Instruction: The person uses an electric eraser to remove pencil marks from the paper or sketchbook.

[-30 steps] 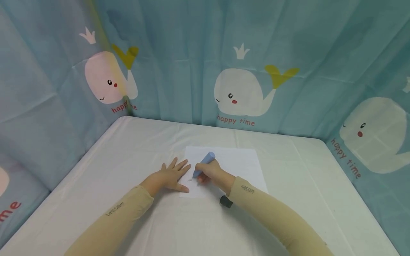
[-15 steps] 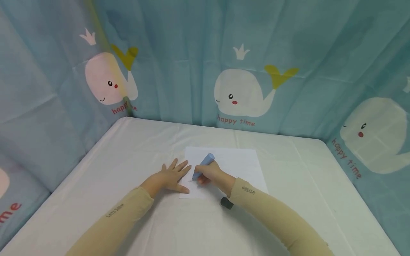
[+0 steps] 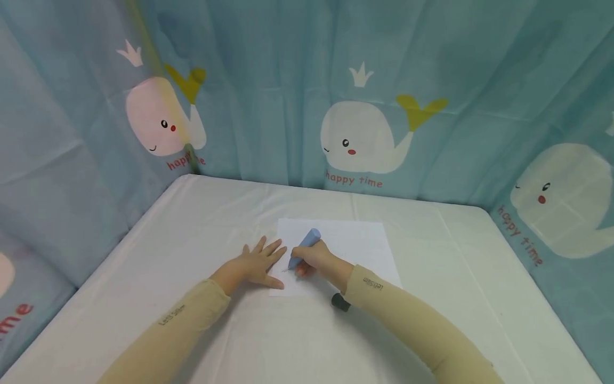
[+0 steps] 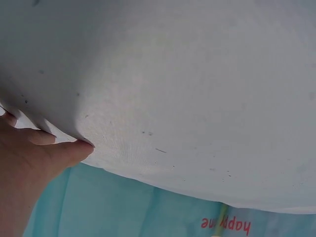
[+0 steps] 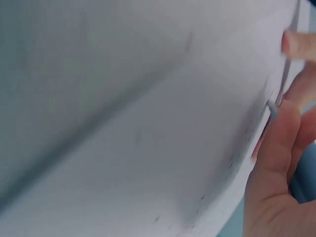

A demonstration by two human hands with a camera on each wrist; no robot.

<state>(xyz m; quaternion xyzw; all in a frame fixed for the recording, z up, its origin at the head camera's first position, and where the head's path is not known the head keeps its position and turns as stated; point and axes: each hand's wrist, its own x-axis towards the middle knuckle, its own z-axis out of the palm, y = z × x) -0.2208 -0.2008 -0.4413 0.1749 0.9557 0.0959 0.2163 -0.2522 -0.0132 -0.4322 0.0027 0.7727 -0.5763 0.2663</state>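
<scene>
A thick light-blue marker (image 3: 307,246) leans up and to the right, its tip down at the left part of a white sheet of paper (image 3: 360,240). My right hand (image 3: 316,257) pinches it low on the barrel. Faint small marks show on the paper by the tip. In the right wrist view, the marker's thin tip and blue barrel (image 5: 303,177) show among the fingers. My left hand (image 3: 254,265) lies with spread fingers across the paper's left edge, to the left of the marker. The left wrist view has that hand (image 4: 44,153) at its left side, fingertips down.
A small black cylindrical piece (image 3: 340,302) lies just below the paper, partly covered by the right sleeve (image 3: 403,314). White cloth covers the table (image 3: 446,277). Blue curtains (image 3: 268,96) with whale prints stand behind and at both sides.
The marker and right hand have made only tiny shifts over the same spot on the paper. My left hand stays in place.
</scene>
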